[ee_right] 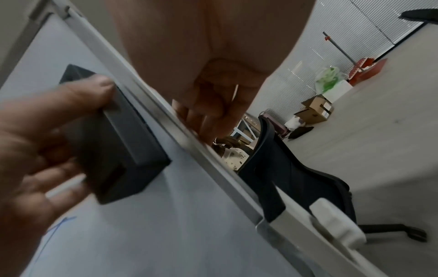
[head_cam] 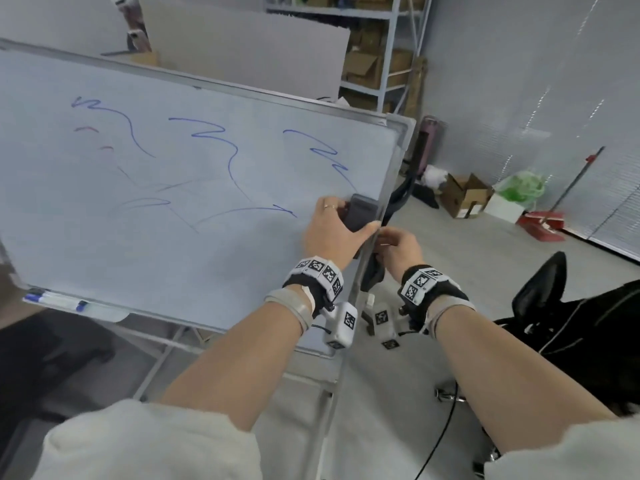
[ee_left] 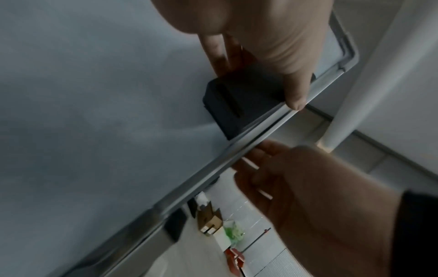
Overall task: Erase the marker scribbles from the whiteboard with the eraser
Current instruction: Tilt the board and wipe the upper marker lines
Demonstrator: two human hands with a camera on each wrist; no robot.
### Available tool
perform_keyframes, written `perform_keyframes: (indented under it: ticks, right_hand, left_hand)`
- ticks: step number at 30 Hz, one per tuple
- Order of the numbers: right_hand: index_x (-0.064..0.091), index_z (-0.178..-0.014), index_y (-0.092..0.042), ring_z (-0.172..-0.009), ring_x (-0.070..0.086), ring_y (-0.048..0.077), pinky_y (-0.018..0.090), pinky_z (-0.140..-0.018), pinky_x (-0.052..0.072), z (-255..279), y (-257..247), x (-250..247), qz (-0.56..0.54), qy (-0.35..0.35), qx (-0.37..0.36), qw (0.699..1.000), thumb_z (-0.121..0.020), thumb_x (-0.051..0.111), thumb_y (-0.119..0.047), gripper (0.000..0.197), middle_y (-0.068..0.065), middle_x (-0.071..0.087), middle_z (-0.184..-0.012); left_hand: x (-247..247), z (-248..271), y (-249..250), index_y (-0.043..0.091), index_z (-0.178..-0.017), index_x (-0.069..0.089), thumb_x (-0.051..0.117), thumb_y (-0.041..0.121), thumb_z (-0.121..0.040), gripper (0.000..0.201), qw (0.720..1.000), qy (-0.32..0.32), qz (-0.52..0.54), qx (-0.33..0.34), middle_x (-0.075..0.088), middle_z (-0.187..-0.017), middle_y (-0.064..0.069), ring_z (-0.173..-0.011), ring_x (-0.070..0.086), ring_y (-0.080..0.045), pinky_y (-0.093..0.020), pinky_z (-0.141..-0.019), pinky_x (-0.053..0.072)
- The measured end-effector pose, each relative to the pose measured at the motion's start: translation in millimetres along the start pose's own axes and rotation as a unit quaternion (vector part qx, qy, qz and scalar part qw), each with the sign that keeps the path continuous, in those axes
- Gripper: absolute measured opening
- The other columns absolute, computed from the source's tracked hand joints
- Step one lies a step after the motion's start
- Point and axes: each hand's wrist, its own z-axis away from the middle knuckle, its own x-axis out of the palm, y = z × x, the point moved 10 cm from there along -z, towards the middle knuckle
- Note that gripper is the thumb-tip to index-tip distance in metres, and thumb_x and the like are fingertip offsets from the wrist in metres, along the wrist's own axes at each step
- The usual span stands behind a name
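The whiteboard [head_cam: 173,258] stands tilted and carries blue scribbles [head_cam: 221,143] plus faint red marks at the upper left. A dark grey eraser [head_cam: 362,209] lies flat on the board against its right frame [head_cam: 389,181]. My left hand [head_cam: 334,230] grips the eraser, thumb on the frame side and fingers on the other. In the left wrist view my left hand [ee_left: 272,41] covers the eraser [ee_left: 234,105]. My right hand [head_cam: 398,245] holds the frame edge just below, fingers curled behind it. The right wrist view shows my right hand [ee_right: 213,90] beside the eraser [ee_right: 123,150].
Markers [head_cam: 55,301] lie on the tray at the board's lower left. A black office chair [head_cam: 588,323] stands to the right, with a cable [head_cam: 443,427] on the floor near it. A cardboard box [head_cam: 464,195], a red dustpan [head_cam: 543,225] and shelves [head_cam: 374,46] lie farther back.
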Motion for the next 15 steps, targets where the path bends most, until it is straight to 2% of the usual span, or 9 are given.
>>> perform_keyframes:
  ticks: [2,3,4,5,7,9,12,14,15]
  right_hand:
    - [0.066,-0.100,0.008,-0.072,0.065,0.024,0.026,-0.061,0.054,4.4,-4.6,-1.3,-0.024,-0.021,-0.007,0.999,-0.079,0.032,0.025,0.044,0.019,0.069,-0.083]
    - [0.066,-0.100,0.011,-0.069,0.065,0.023,0.022,-0.060,0.055,5.9,-6.4,-4.0,-0.021,-0.021,-0.009,1.000,-0.081,0.033,0.025,0.041,0.021,0.068,-0.082]
    - [0.067,-0.097,0.009,-0.065,0.066,0.017,0.019,-0.060,0.054,5.9,-5.8,-6.8,-0.017,-0.017,-0.010,1.000,-0.082,0.035,0.023,0.038,0.017,0.068,-0.078]
    - [0.071,-0.090,0.002,-0.062,0.066,0.011,0.021,-0.062,0.054,5.1,-3.9,-8.7,-0.011,-0.012,-0.010,1.000,-0.083,0.039,0.020,0.037,0.011,0.069,-0.073]
    - [0.072,-0.077,-0.017,-0.063,0.067,0.010,0.032,-0.068,0.057,2.1,1.3,-9.3,0.011,-0.002,-0.005,1.000,-0.083,0.049,0.005,0.033,0.001,0.070,-0.067]
    - [0.073,-0.077,-0.018,-0.065,0.065,0.017,0.037,-0.069,0.056,0.5,7.3,-5.5,0.023,-0.005,0.006,1.000,-0.080,0.052,-0.006,0.024,-0.001,0.070,-0.065]
    - [0.072,-0.076,-0.018,-0.066,0.065,0.018,0.034,-0.068,0.054,5.6,0.0,-1.4,0.004,-0.006,0.017,1.000,-0.083,0.052,-0.004,0.025,-0.003,0.070,-0.064]
    - [0.071,-0.076,-0.022,-0.075,0.069,0.020,0.035,-0.075,0.057,8.1,1.1,0.6,-0.001,-0.006,0.033,0.999,-0.080,0.047,-0.007,0.028,-0.004,0.072,-0.071]
    - [0.071,-0.078,-0.024,-0.080,0.070,0.021,0.039,-0.080,0.058,10.2,0.8,0.3,0.010,-0.004,0.035,0.999,-0.075,0.043,-0.011,0.031,-0.005,0.074,-0.076]
  left_hand:
    - [0.9,-5.1,18.2,0.026,-0.107,0.056,0.079,0.061,-0.064,0.060,0.999,-0.001,-0.014,0.030,0.056,-0.107,0.010,-0.100,0.061,-0.012,-0.029,-0.084,0.049]
    - [1.0,-4.6,21.9,0.026,-0.108,0.056,0.079,0.060,-0.064,0.059,0.999,0.002,-0.019,0.040,0.056,-0.107,0.010,-0.100,0.060,-0.012,-0.029,-0.084,0.048]
    - [1.7,-1.8,23.4,0.026,-0.107,0.057,0.079,0.059,-0.065,0.058,0.999,0.006,-0.020,0.046,0.057,-0.106,0.009,-0.100,0.060,-0.012,-0.028,-0.083,0.048]
    - [2.4,1.9,23.1,0.027,-0.106,0.057,0.079,0.059,-0.065,0.057,0.998,0.010,-0.021,0.051,0.057,-0.106,0.009,-0.100,0.060,-0.012,-0.029,-0.083,0.048]
    - [6.0,10.2,21.0,0.027,-0.105,0.058,0.077,0.060,-0.065,0.055,0.997,0.009,-0.034,0.069,0.056,-0.106,0.008,-0.101,0.059,-0.014,-0.032,-0.084,0.051]
    - [8.9,18.7,15.9,0.028,-0.105,0.060,0.076,0.061,-0.066,0.054,0.995,0.002,-0.057,0.084,0.055,-0.107,0.008,-0.103,0.058,-0.015,-0.035,-0.084,0.052]
    - [-0.1,15.1,18.9,0.029,-0.107,0.061,0.075,0.060,-0.068,0.051,0.993,0.004,-0.078,0.091,0.054,-0.109,0.009,-0.106,0.056,-0.014,-0.035,-0.084,0.051]
    - [-22.8,0.0,25.0,0.027,-0.106,0.063,0.076,0.058,-0.068,0.051,0.994,0.056,-0.066,0.071,0.055,-0.110,0.008,-0.107,0.056,-0.015,-0.034,-0.082,0.051]
    - [-39.0,-8.8,27.9,0.026,-0.106,0.063,0.076,0.057,-0.068,0.051,0.993,0.093,-0.056,0.055,0.055,-0.111,0.007,-0.107,0.057,-0.015,-0.034,-0.080,0.051]
